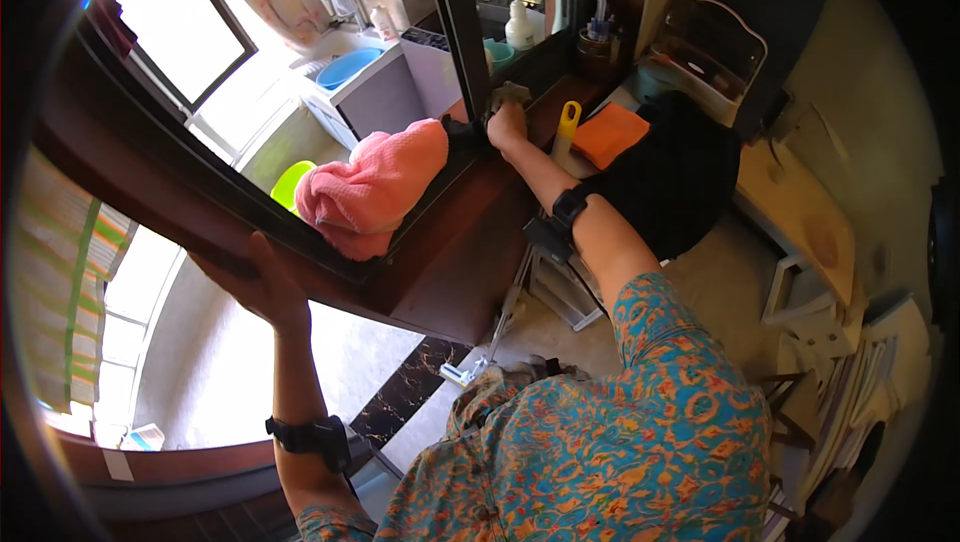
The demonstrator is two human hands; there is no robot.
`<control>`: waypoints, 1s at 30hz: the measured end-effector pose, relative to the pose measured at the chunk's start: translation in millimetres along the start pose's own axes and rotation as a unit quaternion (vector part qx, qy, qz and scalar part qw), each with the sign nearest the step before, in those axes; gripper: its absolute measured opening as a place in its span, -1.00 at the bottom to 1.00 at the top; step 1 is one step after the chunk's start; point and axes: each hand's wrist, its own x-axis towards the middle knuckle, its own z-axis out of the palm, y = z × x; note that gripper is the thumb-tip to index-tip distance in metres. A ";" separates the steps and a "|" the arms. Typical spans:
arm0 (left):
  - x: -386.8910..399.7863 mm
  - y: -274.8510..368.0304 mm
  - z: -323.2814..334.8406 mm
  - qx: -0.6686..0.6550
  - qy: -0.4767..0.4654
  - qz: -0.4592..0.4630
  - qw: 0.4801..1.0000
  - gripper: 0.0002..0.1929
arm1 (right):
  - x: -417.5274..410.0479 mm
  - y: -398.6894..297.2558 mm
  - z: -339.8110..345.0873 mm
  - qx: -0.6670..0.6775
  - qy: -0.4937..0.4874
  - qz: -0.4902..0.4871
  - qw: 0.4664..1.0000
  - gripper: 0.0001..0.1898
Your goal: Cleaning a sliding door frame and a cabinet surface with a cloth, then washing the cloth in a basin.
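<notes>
My right hand (508,127) reaches to the window sill (551,108) and holds a crumpled greyish cloth (512,93) near the foot of the dark upright sash (459,24). My left hand (262,287) grips the edge of the dark reddish-brown wooden window frame (150,189). Its thumb points up along the wood, and some of its fingers are in shadow. Between my hands, a bunched pink towel (375,186) lies over the lower rail of the frame. A yellow-ended handle (570,120) stands just right of my right hand.
Beside my right forearm are an orange cloth (611,135) and a black cloth-like heap (667,182). Beyond the window sit a blue basin (349,68), a white pump bottle (519,23) and a green container (289,186). A wooden chair (799,212) is at right.
</notes>
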 end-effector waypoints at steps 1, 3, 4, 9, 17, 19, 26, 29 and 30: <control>-0.3 0.5 -0.5 -0.006 -0.004 0.004 1.000 -0.20 | 4.4 -0.3 -0.7 0.001 -0.003 0.008 1.000 -0.60; -0.6 5.2 0.4 -0.001 0.006 0.005 1.000 -0.20 | 15.5 1.9 -1.1 -0.034 0.001 0.005 0.999 -0.61; -2.8 5.9 3.8 -0.026 0.025 -0.007 0.999 -0.22 | 23.6 3.6 -1.3 -0.021 0.020 0.030 0.999 -0.60; -2.4 12.5 9.3 -0.018 0.019 -0.007 1.000 -0.21 | 67.7 17.5 -11.9 0.060 0.148 0.064 0.985 -0.59; -2.9 -0.9 -3.5 0.051 0.044 -0.009 0.998 -0.21 | 80.4 -8.0 -17.2 -0.088 0.110 0.094 0.986 -0.52; -2.6 0.1 3.1 0.044 0.044 -0.005 0.998 -0.21 | 101.5 2.6 -26.6 -0.114 0.107 0.110 0.982 -0.51; -4.1 -1.5 1.2 0.022 0.047 -0.023 0.998 -0.19 | 117.9 4.2 -36.5 -0.070 0.046 0.130 0.988 -0.45; -4.4 -4.8 -5.4 0.046 0.046 -0.009 0.998 -0.20 | 106.1 -4.2 -26.9 -0.033 0.049 0.155 0.986 -0.44; -2.9 -1.2 -2.9 0.036 0.043 -0.005 0.998 -0.21 | 109.8 4.4 -28.3 -0.031 0.055 0.157 0.986 -0.44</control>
